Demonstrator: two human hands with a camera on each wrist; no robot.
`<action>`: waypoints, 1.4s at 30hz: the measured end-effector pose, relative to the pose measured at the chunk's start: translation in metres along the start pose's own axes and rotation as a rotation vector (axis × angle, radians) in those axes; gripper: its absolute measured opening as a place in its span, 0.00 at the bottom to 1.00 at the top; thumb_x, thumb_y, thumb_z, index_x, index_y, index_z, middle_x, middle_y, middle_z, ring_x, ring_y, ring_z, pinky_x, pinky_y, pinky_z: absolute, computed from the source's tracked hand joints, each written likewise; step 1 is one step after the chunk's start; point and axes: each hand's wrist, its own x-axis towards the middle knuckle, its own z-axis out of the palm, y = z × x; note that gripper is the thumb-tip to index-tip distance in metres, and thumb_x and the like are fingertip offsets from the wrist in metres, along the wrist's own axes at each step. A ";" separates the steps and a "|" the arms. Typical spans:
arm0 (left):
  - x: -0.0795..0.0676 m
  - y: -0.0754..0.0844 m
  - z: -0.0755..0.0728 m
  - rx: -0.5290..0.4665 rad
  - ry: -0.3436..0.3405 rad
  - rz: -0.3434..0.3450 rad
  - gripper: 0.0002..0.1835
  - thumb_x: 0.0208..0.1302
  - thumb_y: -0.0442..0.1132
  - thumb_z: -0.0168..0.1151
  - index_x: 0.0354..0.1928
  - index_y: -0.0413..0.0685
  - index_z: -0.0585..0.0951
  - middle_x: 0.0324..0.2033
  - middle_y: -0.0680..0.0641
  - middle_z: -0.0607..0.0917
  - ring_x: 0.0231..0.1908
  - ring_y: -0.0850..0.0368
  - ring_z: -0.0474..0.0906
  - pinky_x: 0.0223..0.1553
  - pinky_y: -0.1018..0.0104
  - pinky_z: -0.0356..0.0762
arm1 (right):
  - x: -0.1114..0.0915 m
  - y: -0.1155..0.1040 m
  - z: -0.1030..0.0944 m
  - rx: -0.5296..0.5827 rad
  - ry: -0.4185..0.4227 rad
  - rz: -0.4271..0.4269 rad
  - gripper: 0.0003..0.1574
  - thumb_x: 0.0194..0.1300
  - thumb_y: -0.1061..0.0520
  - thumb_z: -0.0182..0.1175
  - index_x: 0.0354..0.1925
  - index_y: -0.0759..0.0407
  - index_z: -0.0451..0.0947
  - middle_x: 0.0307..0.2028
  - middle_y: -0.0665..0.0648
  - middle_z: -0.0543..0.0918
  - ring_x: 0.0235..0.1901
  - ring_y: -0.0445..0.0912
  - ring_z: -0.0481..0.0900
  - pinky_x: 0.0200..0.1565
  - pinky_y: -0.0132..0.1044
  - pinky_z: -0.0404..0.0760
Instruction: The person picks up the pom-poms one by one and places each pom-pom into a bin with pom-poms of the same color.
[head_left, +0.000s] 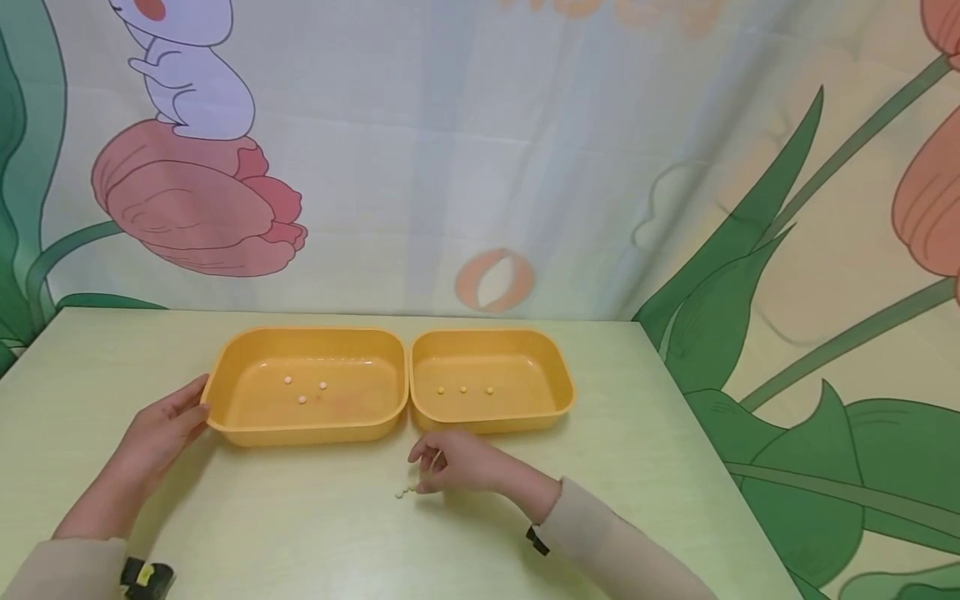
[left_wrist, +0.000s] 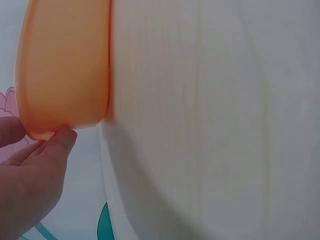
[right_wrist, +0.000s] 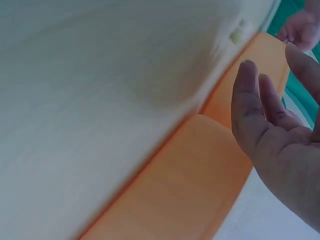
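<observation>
At the left end of the larger yellow tray (head_left: 307, 435), my left hand (head_left: 161, 433) holds the wall, with thumb and fingers at its rim. Three small whitish beads (head_left: 302, 400) lie in this tray. Beside it stands a smaller yellow tray (head_left: 491, 423) with three small yellow beads (head_left: 463, 390) in a row. My right hand (head_left: 461, 462) hovers in front of the smaller tray, fingers loosely bent and thumb apart from them. Just by its thumb, a few tiny beads (head_left: 399, 495) lie on the table, partly hidden by the hand.
Both trays stand side by side near the back of the pale table (head_left: 315, 517). A printed curtain (head_left: 390, 183) hangs behind the table. Dark wrist straps (head_left: 147, 578) show at both sleeves.
</observation>
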 end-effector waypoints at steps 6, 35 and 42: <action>0.000 0.000 0.000 -0.014 -0.003 0.009 0.33 0.84 0.44 0.35 0.81 0.43 0.39 0.80 0.35 0.42 0.79 0.34 0.47 0.61 0.76 0.74 | 0.005 0.008 0.006 -0.018 -0.027 0.055 0.14 0.60 0.63 0.72 0.45 0.60 0.82 0.33 0.50 0.83 0.32 0.37 0.76 0.35 0.24 0.76; 0.000 0.002 0.002 -0.019 0.005 -0.018 0.33 0.84 0.45 0.35 0.81 0.46 0.38 0.81 0.37 0.40 0.80 0.35 0.45 0.70 0.55 0.63 | -0.001 0.011 -0.005 0.119 -0.041 0.103 0.03 0.66 0.64 0.67 0.40 0.61 0.85 0.35 0.57 0.90 0.30 0.38 0.82 0.35 0.28 0.86; 0.000 0.002 0.002 -0.028 0.008 -0.023 0.33 0.84 0.46 0.34 0.81 0.46 0.37 0.81 0.38 0.39 0.80 0.35 0.44 0.72 0.51 0.60 | -0.011 0.006 -0.034 0.236 -0.060 0.088 0.07 0.66 0.65 0.66 0.43 0.67 0.85 0.39 0.64 0.92 0.30 0.39 0.86 0.41 0.39 0.92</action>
